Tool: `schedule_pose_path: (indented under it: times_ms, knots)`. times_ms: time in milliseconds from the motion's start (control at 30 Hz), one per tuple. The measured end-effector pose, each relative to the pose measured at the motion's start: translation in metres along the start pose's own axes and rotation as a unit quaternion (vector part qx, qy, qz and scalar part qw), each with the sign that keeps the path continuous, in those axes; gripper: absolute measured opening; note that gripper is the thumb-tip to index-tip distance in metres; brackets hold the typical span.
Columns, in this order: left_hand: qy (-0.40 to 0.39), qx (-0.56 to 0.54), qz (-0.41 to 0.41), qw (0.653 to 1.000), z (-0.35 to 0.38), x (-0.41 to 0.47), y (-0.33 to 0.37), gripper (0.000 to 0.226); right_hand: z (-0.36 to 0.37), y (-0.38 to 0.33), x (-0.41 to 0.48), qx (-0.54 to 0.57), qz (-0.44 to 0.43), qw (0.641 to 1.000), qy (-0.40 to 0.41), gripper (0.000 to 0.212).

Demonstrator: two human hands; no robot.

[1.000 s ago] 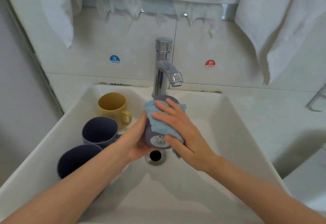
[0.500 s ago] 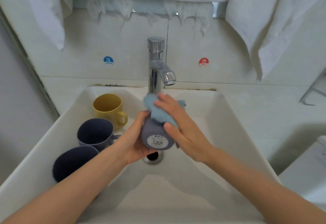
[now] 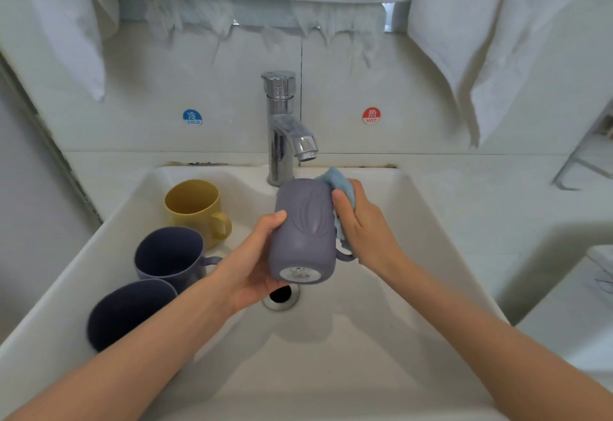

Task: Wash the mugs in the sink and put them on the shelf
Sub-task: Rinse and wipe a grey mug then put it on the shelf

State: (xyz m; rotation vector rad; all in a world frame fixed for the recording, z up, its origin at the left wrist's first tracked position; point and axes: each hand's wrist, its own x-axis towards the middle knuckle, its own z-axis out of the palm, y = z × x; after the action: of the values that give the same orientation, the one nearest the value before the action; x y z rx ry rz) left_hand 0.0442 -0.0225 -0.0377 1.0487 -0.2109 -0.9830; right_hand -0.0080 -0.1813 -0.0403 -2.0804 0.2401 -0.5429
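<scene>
Left hand (image 3: 252, 264) is gripping a grey-purple mug (image 3: 303, 231) from its left side, thumb lying across the mug's wall and the palm cupping underneath near the base. This mug is being held in the air over the middle of a white sink (image 3: 414, 221), just above the round drain (image 3: 281, 296) and just below the spout of a chrome faucet (image 3: 282, 128). It is lying tilted, almost on its side, with its labelled base facing the camera and its mouth pointing away toward the faucet. Its handle is sticking out on the right side, near the base.

Right hand (image 3: 363, 221) is closed on a light blue cloth (image 3: 338, 181), pressing it against the mug's right side near the rim. Most of the cloth is tucked under the fingers and between the palm and the mug.

Three more mugs are standing upright along the left side of the sink, in a row running away from the camera, well apart from the right hand. Farthest is a yellow mug (image 3: 195, 208), then a dark blue mug (image 3: 169, 258) just beside the left wrist, then a second dark blue mug (image 3: 129, 311) nearest the camera, partly hidden by the left forearm.

White towels (image 3: 497, 39) are hanging over the wall above. Blue "cold" (image 3: 192, 117) and red "hot" (image 3: 371, 116) stickers are flanking the faucet.
</scene>
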Motion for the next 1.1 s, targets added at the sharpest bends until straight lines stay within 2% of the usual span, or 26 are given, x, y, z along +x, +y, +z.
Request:
schedule_pose_path:
  times_ms: [133,233,333,433,500,633,700,767,833,900,1000,1033,1100]
  knots:
    - [-0.042,0.021,0.009,0.999,0.005,-0.002,-0.001,0.043,-0.001,-0.003,0.001,-0.013,0.043,0.998,0.053,0.03]
    - [-0.046,0.086,-0.008,0.995,0.003,-0.001,-0.004,0.046,-0.005,-0.004,0.006,-0.032,0.053,0.995,0.078,0.033]
    - [0.032,0.196,0.019,0.98,0.001,0.003,-0.007,0.068,-0.012,-0.004,0.011,-0.046,0.047,0.991,0.113,0.035]
    - [0.075,0.286,0.075,0.952,0.004,0.004,-0.012,0.106,-0.01,-0.003,0.009,-0.046,0.039,0.991,0.12,0.034]
    - [0.089,0.321,0.1,0.938,0.007,0.005,-0.014,0.103,-0.007,-0.004,0.007,-0.042,0.043,0.993,0.1,0.034]
    - [0.096,0.314,0.1,0.939,0.007,0.006,-0.011,0.092,-0.007,-0.003,0.01,-0.049,0.067,0.992,0.092,0.037]
    - [0.095,0.325,0.096,0.936,0.006,0.004,-0.01,0.092,-0.01,0.003,0.013,0.029,0.118,0.989,0.081,0.041]
    - [0.1,0.303,0.091,0.943,0.004,0.003,-0.009,0.093,-0.014,0.002,0.014,0.164,0.201,0.964,0.057,0.043]
    - [0.127,0.261,0.097,0.952,0.001,0.005,-0.008,0.085,-0.02,0.004,0.017,0.181,0.226,0.956,0.043,0.042]
    - [0.175,0.25,0.114,0.945,-0.003,0.009,-0.006,0.078,-0.023,0.007,0.019,0.187,0.233,0.953,0.046,0.043]
    - [0.201,0.256,0.13,0.937,-0.007,0.013,-0.006,0.08,-0.02,0.005,0.018,0.226,0.267,0.936,0.027,0.047]
    - [0.201,0.256,0.133,0.936,-0.008,0.014,-0.006,0.082,-0.019,0.006,0.018,0.28,0.276,0.919,0.006,0.05]
    - [0.197,0.248,0.137,0.938,-0.009,0.014,-0.006,0.085,-0.021,0.003,0.017,0.416,0.281,0.862,-0.069,0.054]
